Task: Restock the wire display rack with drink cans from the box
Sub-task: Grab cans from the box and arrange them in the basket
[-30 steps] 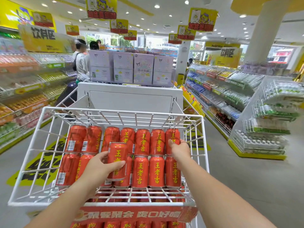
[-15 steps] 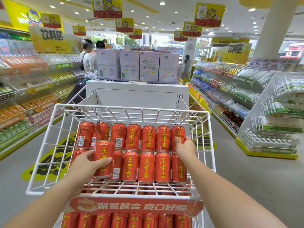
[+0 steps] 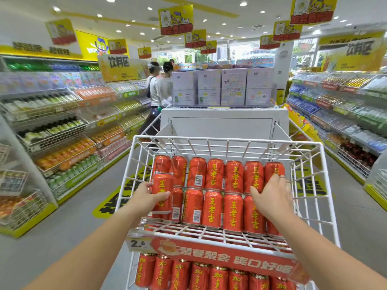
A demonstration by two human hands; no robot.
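A white wire display rack (image 3: 228, 141) stands in front of me, its top basket filled with two rows of red drink cans (image 3: 213, 208) with yellow characters. My left hand (image 3: 144, 197) grips one red can (image 3: 162, 190) upright at the basket's front left corner, above the cans there. My right hand (image 3: 272, 197) rests with spread fingers on the cans at the right end of the rows. A lower tier holds more red cans (image 3: 201, 275). The box is not in view.
A red price strip (image 3: 219, 256) runs along the basket's front. Stocked drink shelves (image 3: 62, 130) line the left aisle and more shelves (image 3: 339, 114) the right. Behind the rack stand a white display unit (image 3: 224, 122) with pastel boxes, and two people (image 3: 159, 86).
My left hand has carried its can leftward to the front left corner of the basket. My right hand has slid down from the back row onto the right-end cans.
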